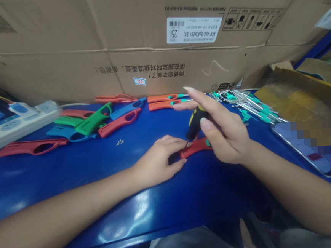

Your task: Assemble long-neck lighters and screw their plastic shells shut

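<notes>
Right in the middle of the blue table (100, 175), a red plastic shell (194, 147) lies flat, just in front of the person. The left hand (159, 159) is curled palm-down over its near end, fingertips pinching it against the table, seemingly so it cannot slide or twist under the tool. The right hand (226, 138) grips a black-and-yellow screwdriver (195, 123) between thumb and middle fingers. The tool stands nearly upright with its tip down by the shell (the index finger sticks out straight, off the tool). Spare shells (93, 122) in red, green, blue and orange lie loose at the back left, within reach but clear of the hands. Metal rods with teal fittings (247, 106) are heaped to the right, probably kept apart by kind. A cardboard box (147, 37) walls off the back, and a power strip (19, 122) sits far left.
</notes>
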Action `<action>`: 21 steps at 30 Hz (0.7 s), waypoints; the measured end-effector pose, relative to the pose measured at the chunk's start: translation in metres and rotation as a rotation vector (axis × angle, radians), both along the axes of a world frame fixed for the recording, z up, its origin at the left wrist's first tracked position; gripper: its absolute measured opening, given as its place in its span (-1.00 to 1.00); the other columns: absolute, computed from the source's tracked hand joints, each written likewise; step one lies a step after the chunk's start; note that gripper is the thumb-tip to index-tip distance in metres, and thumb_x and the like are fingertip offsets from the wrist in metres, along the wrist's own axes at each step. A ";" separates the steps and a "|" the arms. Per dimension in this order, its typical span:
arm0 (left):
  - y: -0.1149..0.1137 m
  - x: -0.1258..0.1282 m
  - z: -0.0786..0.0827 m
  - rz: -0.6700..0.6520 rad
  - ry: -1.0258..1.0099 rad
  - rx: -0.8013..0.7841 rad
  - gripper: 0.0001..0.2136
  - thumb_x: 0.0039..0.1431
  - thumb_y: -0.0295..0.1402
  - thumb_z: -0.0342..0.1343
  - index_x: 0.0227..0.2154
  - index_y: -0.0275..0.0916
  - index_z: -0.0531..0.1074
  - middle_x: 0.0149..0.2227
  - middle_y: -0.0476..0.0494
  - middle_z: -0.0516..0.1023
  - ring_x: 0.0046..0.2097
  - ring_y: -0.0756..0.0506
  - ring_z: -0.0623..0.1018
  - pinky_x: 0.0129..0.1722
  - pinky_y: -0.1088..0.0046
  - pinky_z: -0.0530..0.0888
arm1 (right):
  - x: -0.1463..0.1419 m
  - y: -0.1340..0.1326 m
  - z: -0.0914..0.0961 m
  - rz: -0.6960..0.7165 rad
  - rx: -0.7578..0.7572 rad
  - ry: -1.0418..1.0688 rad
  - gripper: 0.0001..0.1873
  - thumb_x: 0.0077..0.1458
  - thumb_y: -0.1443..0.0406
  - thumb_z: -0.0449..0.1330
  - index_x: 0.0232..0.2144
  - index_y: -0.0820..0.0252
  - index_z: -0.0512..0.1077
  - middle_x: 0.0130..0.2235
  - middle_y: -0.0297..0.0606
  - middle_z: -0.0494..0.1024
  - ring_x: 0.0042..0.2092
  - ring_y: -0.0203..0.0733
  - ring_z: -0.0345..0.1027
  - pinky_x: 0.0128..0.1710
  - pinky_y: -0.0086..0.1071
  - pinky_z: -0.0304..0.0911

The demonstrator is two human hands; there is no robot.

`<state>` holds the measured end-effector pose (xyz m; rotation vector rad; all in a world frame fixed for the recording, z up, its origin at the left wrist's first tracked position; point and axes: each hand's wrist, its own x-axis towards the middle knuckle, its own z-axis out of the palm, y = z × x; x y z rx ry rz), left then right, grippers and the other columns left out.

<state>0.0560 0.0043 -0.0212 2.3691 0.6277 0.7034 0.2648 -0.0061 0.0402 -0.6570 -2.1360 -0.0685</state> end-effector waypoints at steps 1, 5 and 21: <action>0.000 0.000 0.000 0.001 0.000 0.000 -0.73 0.26 -0.45 0.20 0.02 -0.24 0.52 -0.03 -0.17 0.63 0.01 -0.16 0.55 0.10 0.21 0.45 | 0.000 -0.001 0.001 0.000 0.007 0.001 -0.49 0.42 0.31 -0.03 0.36 0.11 0.18 0.14 -0.13 0.56 -0.16 -0.17 0.58 -0.14 -0.23 0.53; 0.000 0.000 0.001 0.008 -0.012 -0.003 -0.71 0.25 -0.47 0.20 0.03 -0.21 0.51 0.01 -0.16 0.61 0.03 -0.18 0.54 0.11 0.18 0.44 | 0.003 -0.006 0.004 -0.133 0.255 -0.052 -0.59 0.27 0.25 0.28 0.14 0.08 0.42 -0.24 -0.29 0.67 -0.36 -0.24 0.51 -0.30 -0.38 0.47; 0.000 0.000 0.001 -0.003 0.010 0.000 -0.72 0.28 -0.44 0.18 0.04 -0.21 0.51 0.02 -0.17 0.62 0.05 -0.17 0.54 0.12 0.19 0.45 | -0.001 -0.001 -0.001 -0.013 0.099 0.064 -0.56 0.37 0.39 -0.06 0.22 0.22 0.34 0.07 -0.06 0.59 0.05 -0.04 0.52 0.00 -0.15 0.48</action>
